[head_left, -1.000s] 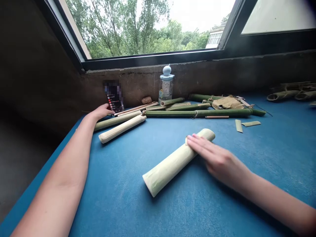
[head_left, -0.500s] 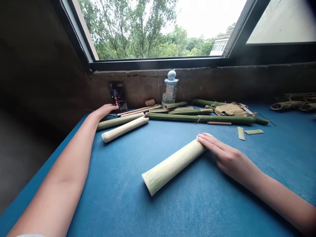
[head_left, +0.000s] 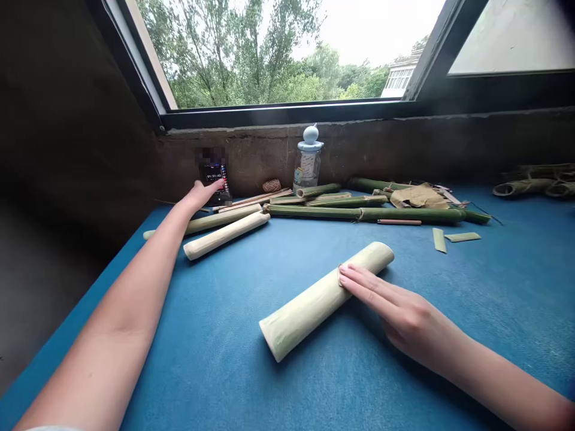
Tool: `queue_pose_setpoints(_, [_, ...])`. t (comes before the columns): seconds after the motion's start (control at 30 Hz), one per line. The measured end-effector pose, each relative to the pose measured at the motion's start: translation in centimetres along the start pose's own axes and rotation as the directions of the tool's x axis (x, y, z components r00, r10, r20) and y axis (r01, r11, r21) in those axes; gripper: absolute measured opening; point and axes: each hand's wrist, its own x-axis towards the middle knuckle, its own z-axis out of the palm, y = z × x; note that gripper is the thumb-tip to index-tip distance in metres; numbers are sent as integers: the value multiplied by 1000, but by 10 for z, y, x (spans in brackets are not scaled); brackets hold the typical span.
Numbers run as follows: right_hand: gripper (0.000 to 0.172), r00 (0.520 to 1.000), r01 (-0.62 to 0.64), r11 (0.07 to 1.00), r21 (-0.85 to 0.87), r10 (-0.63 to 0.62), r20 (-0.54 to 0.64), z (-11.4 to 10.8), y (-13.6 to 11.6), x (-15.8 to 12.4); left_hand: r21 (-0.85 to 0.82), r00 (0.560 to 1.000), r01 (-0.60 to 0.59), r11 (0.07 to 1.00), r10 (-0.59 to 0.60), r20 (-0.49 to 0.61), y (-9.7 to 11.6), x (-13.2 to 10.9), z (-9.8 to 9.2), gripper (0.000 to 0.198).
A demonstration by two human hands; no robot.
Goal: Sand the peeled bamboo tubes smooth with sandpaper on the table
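Observation:
A pale, peeled bamboo piece (head_left: pixel 305 314) lies slantwise on the blue table (head_left: pixel 215 359). Across its upper middle rest the fingertips of my right hand (head_left: pixel 386 299), pressed together over a small thin piece (head_left: pixel 340 276) whose edge shows beside them. At the far left my left hand (head_left: pixel 206 191) reaches to a phone (head_left: pixel 214 173) that stands against the wall with a timer on its lit screen. A finger touches or nearly touches the right side of the screen; the hand holds nothing.
Pale bamboo lengths (head_left: pixel 227 235) lie left of centre. Green bamboo poles (head_left: pixel 404 215), a glass jar (head_left: pixel 308 164), a twine ball (head_left: pixel 272 185) and brown paper (head_left: pixel 420 196) line the back. Thin bamboo slips (head_left: pixel 462 237) and tied bamboo tubes (head_left: pixel 523 188) are at right.
My right hand has slid down and left along the bamboo, uncovering its upper end. My left hand has shifted right and up onto the phone, where a timer now shows.

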Motion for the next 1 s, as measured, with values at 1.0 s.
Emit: queue_pose_setpoints(1.0, [79,997,-41,988,-149,32,-64,6,-16,13,483,833,-342,806,497,-241,0,-29,-29,67])
